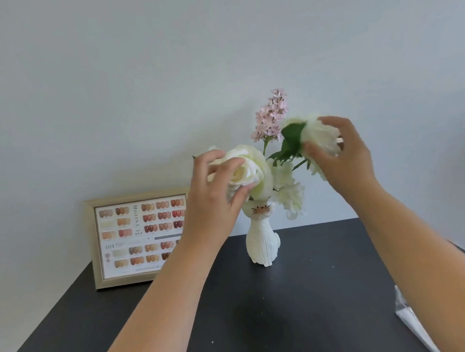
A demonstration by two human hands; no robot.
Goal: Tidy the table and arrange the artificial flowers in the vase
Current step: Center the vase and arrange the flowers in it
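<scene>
A: Entry, task status. The stems stand in the white cat-shaped ceramic vase, which sits on the dark matte worktop below and between the two hands. Visible in it: a large cream fabric rose, a second cream rose, a pink lilac-like spray and a cluster of small white blossoms.

B: So insertion looks complete?

A: Judged so; what remains appears to be fluffing and spacing the blooms. The worktop near the hands is bare apart from a gold-framed nail colour chart left of the left wrist and a clear plastic wrapper under the right forearm, probably still to be cleared.

B: Hand pose?

A: Left hand raised, fingers curled around the large rose, cupping its petals. Right hand higher, thumb and fingers closed around the second rose. Both forearms extend up from the near edge.
</scene>
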